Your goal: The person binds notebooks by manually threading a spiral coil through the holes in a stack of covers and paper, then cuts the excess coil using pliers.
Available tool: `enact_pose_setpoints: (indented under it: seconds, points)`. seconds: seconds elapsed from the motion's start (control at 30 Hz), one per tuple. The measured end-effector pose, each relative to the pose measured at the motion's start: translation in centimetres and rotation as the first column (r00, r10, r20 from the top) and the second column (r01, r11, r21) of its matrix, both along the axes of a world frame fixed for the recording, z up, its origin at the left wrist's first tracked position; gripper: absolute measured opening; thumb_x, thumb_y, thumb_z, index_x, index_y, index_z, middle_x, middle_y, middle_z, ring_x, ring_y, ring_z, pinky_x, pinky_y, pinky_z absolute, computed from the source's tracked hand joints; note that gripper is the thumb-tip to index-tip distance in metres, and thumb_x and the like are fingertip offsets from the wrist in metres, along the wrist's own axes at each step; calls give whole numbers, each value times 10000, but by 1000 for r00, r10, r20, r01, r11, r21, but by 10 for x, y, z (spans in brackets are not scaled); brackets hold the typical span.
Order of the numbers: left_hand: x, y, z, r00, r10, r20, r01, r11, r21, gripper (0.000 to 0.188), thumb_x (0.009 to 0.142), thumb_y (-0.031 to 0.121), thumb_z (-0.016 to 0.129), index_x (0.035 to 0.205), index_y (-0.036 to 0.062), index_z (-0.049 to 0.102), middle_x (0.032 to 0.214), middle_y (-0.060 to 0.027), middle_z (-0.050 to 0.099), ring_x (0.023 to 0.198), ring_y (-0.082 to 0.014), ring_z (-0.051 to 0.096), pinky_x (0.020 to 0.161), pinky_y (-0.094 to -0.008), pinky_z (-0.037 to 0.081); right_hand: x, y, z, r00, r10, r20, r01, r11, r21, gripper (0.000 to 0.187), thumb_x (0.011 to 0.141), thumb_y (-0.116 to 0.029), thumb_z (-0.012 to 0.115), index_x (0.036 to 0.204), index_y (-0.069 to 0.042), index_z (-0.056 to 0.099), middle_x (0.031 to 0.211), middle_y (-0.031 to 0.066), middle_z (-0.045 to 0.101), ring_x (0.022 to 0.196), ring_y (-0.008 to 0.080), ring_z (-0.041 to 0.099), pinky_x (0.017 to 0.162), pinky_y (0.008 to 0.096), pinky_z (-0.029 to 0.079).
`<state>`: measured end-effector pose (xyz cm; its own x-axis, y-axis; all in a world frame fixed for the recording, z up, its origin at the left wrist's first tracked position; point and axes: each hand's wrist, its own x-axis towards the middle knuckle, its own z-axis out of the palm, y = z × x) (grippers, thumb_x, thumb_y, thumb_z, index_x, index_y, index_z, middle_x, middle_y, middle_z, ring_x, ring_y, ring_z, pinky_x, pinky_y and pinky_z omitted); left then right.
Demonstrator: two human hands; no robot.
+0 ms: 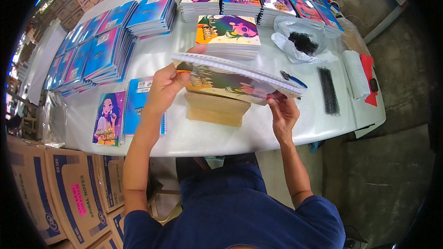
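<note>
White tabletop (184,142) lies under a notebook (226,83) held aloft, tilted above a tan block (214,111). Thumb and fingers of the left hand (168,83) grip its left end; the right hand (283,113) pinches its lower right corner. It looks fairly light, stiff-covered and slick, and its pages may fan, so both ends seem the right hold. I count one held notebook, one tan block, one white bag (282,39), one blue-handled tool (295,80); blue notebooks (102,50) overlap beyond counting.
</note>
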<state>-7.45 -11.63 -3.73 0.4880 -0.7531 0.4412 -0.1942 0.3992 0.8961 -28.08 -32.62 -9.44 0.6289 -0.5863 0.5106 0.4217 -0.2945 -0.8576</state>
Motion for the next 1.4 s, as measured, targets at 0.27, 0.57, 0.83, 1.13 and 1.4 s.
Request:
enact_pose_setpoints:
  seconds: [0.27, 0.57, 0.83, 1.13, 1.4]
  points:
    - [-14, 2, -51, 979, 204, 31, -206, 967, 152, 596, 979, 248, 545, 1502, 107, 296, 1517, -86, 362, 1390, -230, 342, 1114, -356, 270, -10, -1, -55, 924, -126, -361, -14, 932, -362, 234, 824, 98, 611, 1037, 3, 596, 925, 174, 661, 833, 308, 652, 727, 369, 521]
    - [-16, 11, -115, 831, 425, -358, -402, 905, 141, 901, 891, 547, 593, 1539, 104, 151, 1545, -108, 275, 1415, -225, 280, 1148, -361, 222, -1, -121, -31, 898, -173, -405, -73, 849, -523, 371, 728, 21, 708, 1082, -49, 620, 1004, 113, 615, 949, 257, 602, 877, 371, 474]
    - [1, 46, -66, 711, 700, 69, -701, 713, -4, 706, 978, 321, 546, 1525, 57, 187, 1580, -124, 209, 1444, -247, 238, 1162, -391, 223, -10, -299, -66, 175, -953, -248, 81, 265, -961, 228, 804, -169, 661, 955, 0, 636, 978, 160, 629, 1008, 324, 589, 819, 510, 459]
    - [-62, -13, 14, 428, 428, 796, -703, 712, -5, 784, 852, 370, 692, 1488, 84, 334, 1570, -125, 261, 1453, -357, 201, 1162, -496, 149, -2, -235, -3, 652, -683, -330, 187, 566, -803, 160, 839, -43, 597, 971, -34, 687, 935, 174, 665, 835, 357, 640, 721, 429, 502]
    - [-88, -81, 7, 303, -11, 953, -634, 744, 211, 549, 861, 426, 612, 1373, 250, 519, 1393, 0, 526, 1328, -335, 416, 1097, -570, 261, -12, -48, 64, 911, 3, -413, -147, 938, -315, 188, 788, -29, 731, 969, -80, 726, 822, 5, 658, 683, 107, 501, 611, 266, 397]
